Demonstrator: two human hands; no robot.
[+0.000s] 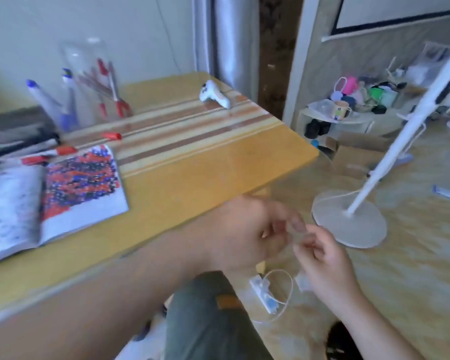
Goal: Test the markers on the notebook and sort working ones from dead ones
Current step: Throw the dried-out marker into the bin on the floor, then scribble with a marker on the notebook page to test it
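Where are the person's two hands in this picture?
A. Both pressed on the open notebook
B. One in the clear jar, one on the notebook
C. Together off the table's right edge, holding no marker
C: the left hand and right hand meet beyond the table edge, away from the notebook.

Yellow wooden table (218,162) with striped top against a pale wall (63,27), beige floor (413,268), white fan stand (348,219) past its right edge, cluttered low shelf (348,123) beyond
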